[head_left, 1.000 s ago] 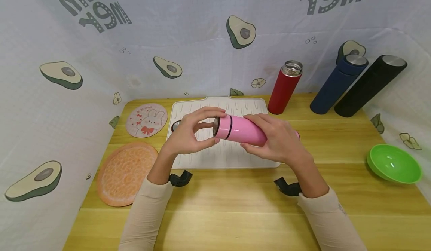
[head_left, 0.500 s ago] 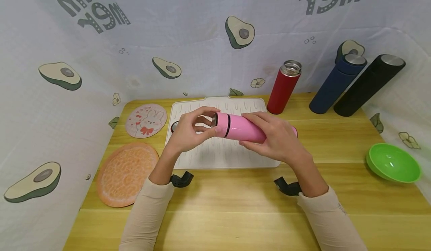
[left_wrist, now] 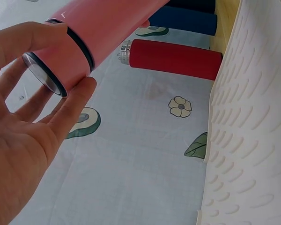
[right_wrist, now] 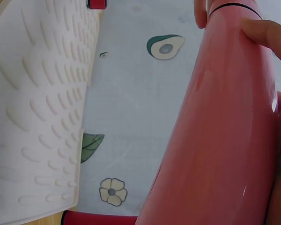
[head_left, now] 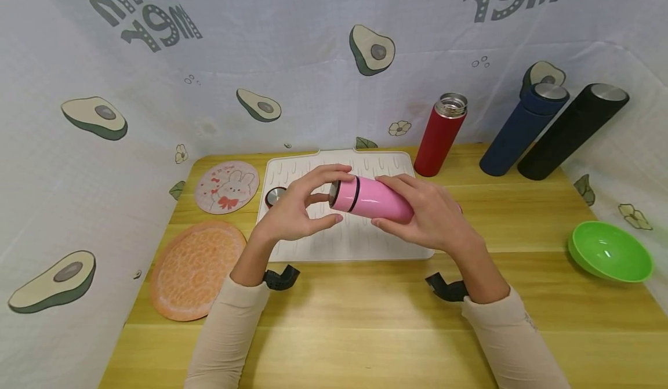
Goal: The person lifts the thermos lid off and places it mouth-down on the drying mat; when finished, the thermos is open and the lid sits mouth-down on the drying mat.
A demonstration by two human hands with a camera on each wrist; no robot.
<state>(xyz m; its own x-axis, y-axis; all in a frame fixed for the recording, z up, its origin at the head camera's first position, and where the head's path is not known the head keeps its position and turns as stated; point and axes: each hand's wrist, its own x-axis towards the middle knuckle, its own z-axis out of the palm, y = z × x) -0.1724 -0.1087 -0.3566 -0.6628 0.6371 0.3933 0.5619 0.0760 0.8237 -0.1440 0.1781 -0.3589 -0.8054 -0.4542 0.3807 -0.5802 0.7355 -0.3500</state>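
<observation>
A pink thermos (head_left: 383,199) lies nearly level in the air over the white ridged mat (head_left: 386,244), its steel-ended lid (head_left: 344,196) toward the left. My right hand (head_left: 430,212) grips the body, with fingers over the top and thumb below. My left hand (head_left: 300,203) spans the lid, index finger above and thumb beneath. In the left wrist view the fingertips (left_wrist: 88,83) touch the lid's edge. A black ring separates lid and body; no gap shows there. Behind my left hand, a small steel-topped lid (head_left: 273,195) with a red edge sits on the mat, partly hidden.
A red thermos (head_left: 440,140) without its lid stands behind the mat's right corner. Blue (head_left: 522,134) and black (head_left: 571,134) thermoses stand farther right. A green bowl (head_left: 610,253) is at the right edge. Rabbit (head_left: 227,187) and orange (head_left: 195,270) round mats lie left.
My left thumb has dropped from the lid's side to below it, and the left fingers now reach over its top. The thermos tips slightly; the right hand keeps its grip.
</observation>
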